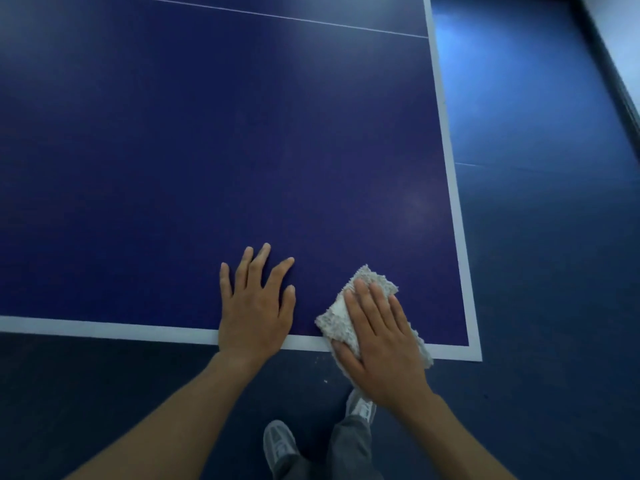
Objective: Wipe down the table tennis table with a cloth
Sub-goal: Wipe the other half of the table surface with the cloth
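Pressing flat on a white, nubby cloth (337, 317), the right hand (381, 341) lies palm down with its 4 fingers straight and close together, pointing away and slightly left. Nothing is pinched or wrapped; the hand simply bears on the fabric. The cloth sits folded at the near right corner of the dark blue table tennis table (207, 150), its near part lying over the white edge line (104, 327) and poking a little past the table's near edge under the heel of the hand.

Just left of the cloth, and not touching it, the left hand (256, 313) rests palm down on the bare blue surface. Its fingers are straight and spread wide, holding nothing, and the heel of the palm covers a stretch of the near white line.

Far across the table a thin white line (277, 17) runs crosswise to the right border. Beyond the table lies a blue floor (536, 237), glossy with reflected light at the upper right. Below the near edge, 2 grey shoes (278, 445) and a grey trouser leg (349, 448) show between the forearms.
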